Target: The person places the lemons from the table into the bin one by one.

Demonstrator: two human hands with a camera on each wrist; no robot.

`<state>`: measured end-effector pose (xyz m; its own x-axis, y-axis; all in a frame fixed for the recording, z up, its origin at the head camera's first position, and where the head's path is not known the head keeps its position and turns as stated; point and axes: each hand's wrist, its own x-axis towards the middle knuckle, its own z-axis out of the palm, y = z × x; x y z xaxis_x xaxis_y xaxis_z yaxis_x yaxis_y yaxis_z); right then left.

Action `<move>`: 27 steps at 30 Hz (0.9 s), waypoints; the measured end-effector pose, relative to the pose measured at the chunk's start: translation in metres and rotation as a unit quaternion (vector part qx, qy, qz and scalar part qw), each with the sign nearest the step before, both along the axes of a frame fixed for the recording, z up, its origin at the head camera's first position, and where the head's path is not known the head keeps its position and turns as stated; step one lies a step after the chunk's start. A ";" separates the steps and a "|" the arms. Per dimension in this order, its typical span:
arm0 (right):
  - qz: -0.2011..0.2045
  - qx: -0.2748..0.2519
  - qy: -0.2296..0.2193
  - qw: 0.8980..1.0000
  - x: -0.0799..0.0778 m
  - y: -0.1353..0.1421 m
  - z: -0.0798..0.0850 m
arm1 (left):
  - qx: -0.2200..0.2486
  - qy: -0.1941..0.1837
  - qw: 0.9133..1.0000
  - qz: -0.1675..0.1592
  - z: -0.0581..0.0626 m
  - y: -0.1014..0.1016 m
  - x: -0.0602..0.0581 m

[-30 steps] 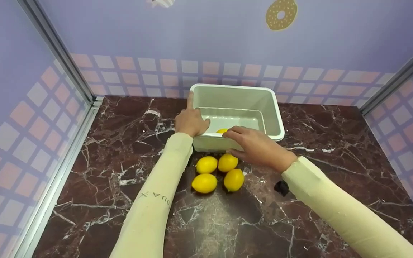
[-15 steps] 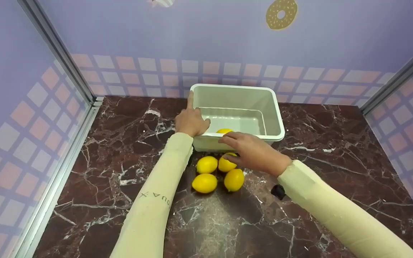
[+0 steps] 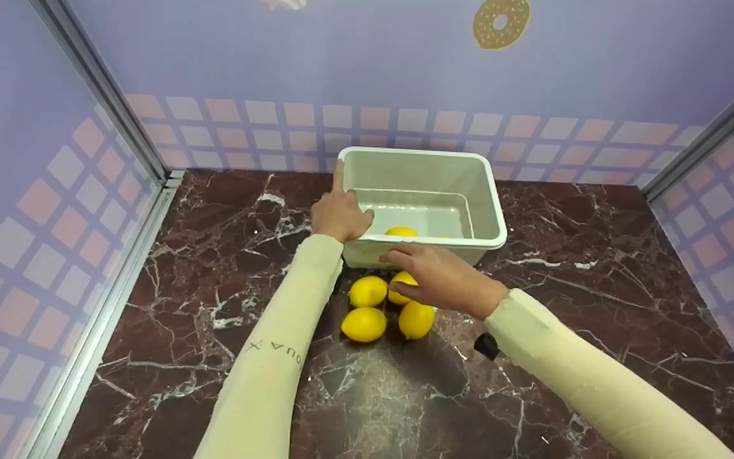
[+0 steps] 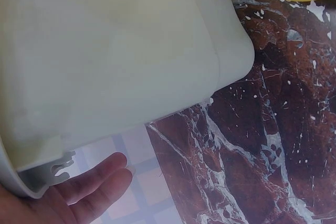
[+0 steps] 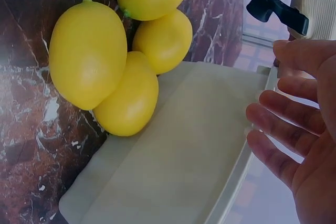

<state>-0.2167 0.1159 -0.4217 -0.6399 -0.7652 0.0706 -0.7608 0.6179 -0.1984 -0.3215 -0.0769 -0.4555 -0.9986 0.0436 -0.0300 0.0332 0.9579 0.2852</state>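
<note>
A pale plastic bin [image 3: 421,169] stands by the back wall. My left hand [image 3: 341,217] holds its left rim, thumb over the inside and index finger stretched along the edge; in the left wrist view, fingers [image 4: 102,187] show outside, below the rim. Inside the bin lies a lemon [image 3: 401,232], partly hidden by the front rim, with a sliver of yellow beside it. Several lemons [image 3: 364,325] cluster on the tabletop before the bin. Above the far right lemon [image 3: 401,292] is my right hand [image 3: 446,279], fingers loosely spread and holding nothing, as the right wrist view [image 5: 302,129] confirms.
The brown marble tabletop [image 3: 233,389] is bounded by lilac walls [image 3: 392,70] with a tile pattern at the back and sides. A metal strip [image 3: 106,299] runs along the left edge. A black piece [image 3: 486,346] sits by my right cuff.
My right hand has come back from the bin's front rim toward the lemons, uncovering more of the lemon inside. The left hand stays on the rim.
</note>
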 end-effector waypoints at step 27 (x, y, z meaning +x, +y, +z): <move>0.018 0.013 0.016 1.000 0.008 -0.014 -0.017 | 0.005 0.011 1.000 0.000 0.000 0.000 0.001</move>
